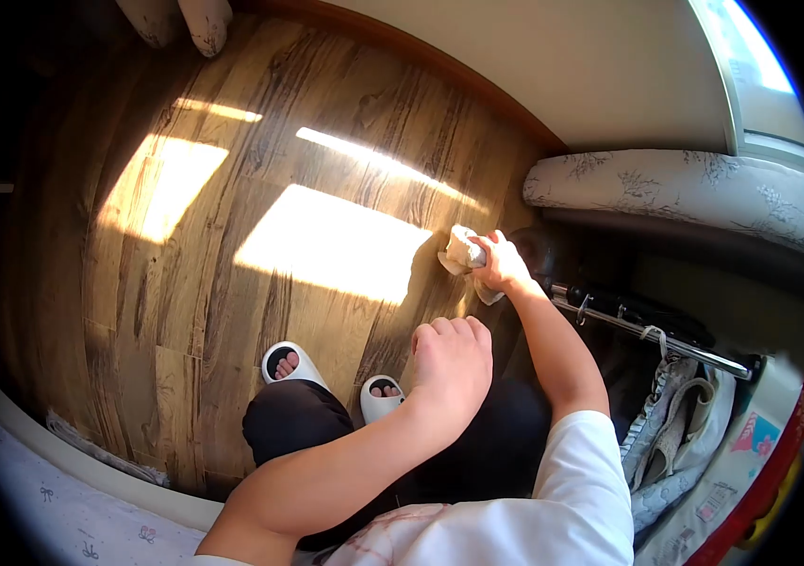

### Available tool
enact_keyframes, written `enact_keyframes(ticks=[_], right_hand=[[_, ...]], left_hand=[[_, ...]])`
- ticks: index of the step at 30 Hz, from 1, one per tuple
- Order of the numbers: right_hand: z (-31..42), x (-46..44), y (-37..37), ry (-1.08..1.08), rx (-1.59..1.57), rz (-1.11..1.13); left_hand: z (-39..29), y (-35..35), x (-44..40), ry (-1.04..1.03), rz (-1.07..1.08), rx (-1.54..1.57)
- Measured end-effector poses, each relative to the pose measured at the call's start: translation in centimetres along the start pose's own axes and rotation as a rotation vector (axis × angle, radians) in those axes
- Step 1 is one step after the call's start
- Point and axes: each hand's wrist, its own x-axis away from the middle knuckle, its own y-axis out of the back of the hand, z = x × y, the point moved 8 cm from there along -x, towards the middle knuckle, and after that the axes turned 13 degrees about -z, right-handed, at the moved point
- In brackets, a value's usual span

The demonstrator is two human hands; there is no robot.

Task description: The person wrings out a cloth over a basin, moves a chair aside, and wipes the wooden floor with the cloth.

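My right hand (498,263) is closed around a crumpled cream cloth (463,249), low over the wooden floor (345,321). A fold of the cloth hangs below the fingers. Just beside it, on the right, is a dark rounded object (532,250) in shadow, whose kind I cannot make out. My left hand (455,366) is held in a loose fist above my knees, knuckles outward, with nothing showing in it. The palm side is hidden from view.
A chrome rail (652,330) with hooks and hanging fabric (680,424) runs along the right. Behind it is a patterned padded edge (675,179) by the wall. My white slippers (290,363) stand on the floor. A bed edge (91,491) lies at lower left.
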Motion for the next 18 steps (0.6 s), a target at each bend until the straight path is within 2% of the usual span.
enact_keyframes(ticks=[3, 7, 8, 10, 14, 15, 18], right_hand=[[-2.3, -0.7, 2.3, -0.054, 0.081, 0.082], [-5.7, -3.2, 3.0, -0.188, 0.135, -0.073], [-6.4, -4.6, 3.2, -0.220, 0.114, -0.122], [-7.7, -6.7, 3.1, -0.283, 0.063, -0.188], [-12.6, -11.2, 0.7, -0.417, 0.012, -0.195], [-13.8, -12.6, 0.4, -0.363, -0.026, -0.241], [-20.6, -15.6, -0.9, -0.458, -0.152, -0.292]], left_hand=[[1.0, -0.9, -3.3, -0.018, -0.032, 0.090], [5.5, -5.2, -5.6, -0.006, 0.116, -0.026], [6.7, -6.2, -6.0, -0.002, 0.189, -0.066], [8.6, -6.4, -7.1, 0.013, 0.102, -0.010], [10.9, -7.5, -9.4, 0.040, 0.076, -0.004], [11.0, -8.0, -10.0, 0.047, 0.179, 0.028], [11.3, -7.8, -10.7, 0.081, 0.260, 0.096]])
